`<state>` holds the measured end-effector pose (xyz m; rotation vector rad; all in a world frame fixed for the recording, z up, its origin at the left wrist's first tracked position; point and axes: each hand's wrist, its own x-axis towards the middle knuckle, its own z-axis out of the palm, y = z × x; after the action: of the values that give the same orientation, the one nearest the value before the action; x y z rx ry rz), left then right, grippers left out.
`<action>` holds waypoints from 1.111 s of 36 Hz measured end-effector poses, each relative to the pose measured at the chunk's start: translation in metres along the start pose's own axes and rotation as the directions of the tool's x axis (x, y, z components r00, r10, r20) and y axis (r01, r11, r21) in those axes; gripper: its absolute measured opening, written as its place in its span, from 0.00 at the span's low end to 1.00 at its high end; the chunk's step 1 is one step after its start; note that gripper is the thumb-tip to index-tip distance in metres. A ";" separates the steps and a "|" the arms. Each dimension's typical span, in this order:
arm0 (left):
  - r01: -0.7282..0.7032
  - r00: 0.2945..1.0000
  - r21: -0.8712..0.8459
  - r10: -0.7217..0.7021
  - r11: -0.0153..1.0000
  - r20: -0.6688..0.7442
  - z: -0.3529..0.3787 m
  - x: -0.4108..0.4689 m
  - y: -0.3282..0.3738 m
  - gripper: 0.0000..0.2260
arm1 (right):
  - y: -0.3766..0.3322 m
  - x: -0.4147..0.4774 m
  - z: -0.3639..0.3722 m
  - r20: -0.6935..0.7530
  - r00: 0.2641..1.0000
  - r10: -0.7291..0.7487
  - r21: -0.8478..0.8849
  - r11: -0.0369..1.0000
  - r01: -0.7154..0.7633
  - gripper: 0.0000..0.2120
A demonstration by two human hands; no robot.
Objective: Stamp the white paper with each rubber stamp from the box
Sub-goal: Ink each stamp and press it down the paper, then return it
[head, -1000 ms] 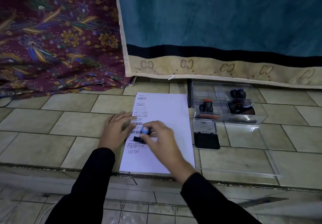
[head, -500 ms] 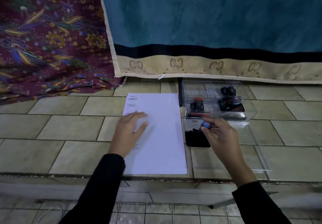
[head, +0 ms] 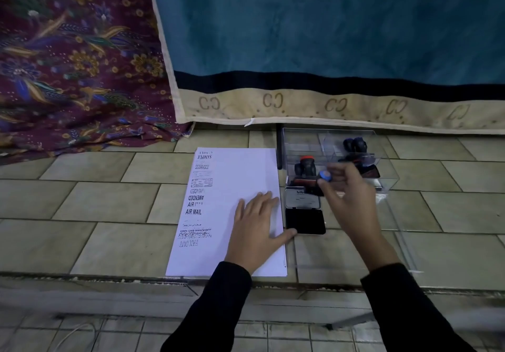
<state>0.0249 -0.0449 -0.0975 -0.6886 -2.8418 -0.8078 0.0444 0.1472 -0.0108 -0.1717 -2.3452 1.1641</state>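
The white paper [head: 235, 176] lies on the tiled floor with several stamped prints down its left side. My left hand [head: 255, 228] rests flat on the paper's right half, thumb at its right edge. My right hand [head: 347, 195] pinches a blue-topped rubber stamp [head: 324, 176] in the air at the front edge of the clear plastic box [head: 306, 139]. Inside the box stand an orange-topped stamp [head: 306, 164] and dark stamps [head: 355, 145]. An open black ink pad [head: 304, 220] sits between the paper and the box.
A teal blanket with a beige border [head: 300, 50] hangs behind the box. Patterned maroon fabric [head: 68, 64] lies at the back left. The box's clear lid [head: 396, 242] lies flat on the tiles to the right. A step edge [head: 109, 277] runs along the front.
My right hand carried the blue-topped stamp from the paper rightward over the ink pad to the box front. My left hand slid from the paper's left side to its right half.
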 end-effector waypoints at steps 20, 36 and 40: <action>0.020 0.999 -0.018 -0.019 1.000 0.028 -0.009 -0.001 0.007 0.32 | 0.008 0.104 0.015 0.256 0.938 0.234 -0.481 0.872 -0.087 0.06; 0.028 0.999 -0.031 -0.026 0.999 0.045 -0.012 -0.002 0.009 0.31 | 0.015 0.099 0.030 0.266 0.923 0.277 -0.720 0.694 -0.001 0.11; 0.028 0.998 -0.030 -0.026 0.999 0.052 -0.014 -0.002 0.011 0.31 | 0.015 0.099 0.032 0.295 0.920 0.259 -0.762 0.644 0.063 0.12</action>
<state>0.0307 -0.0447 -0.0811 -0.6859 -2.8962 -0.8524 -0.0583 0.1665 0.0003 -0.4007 -3.0919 0.1409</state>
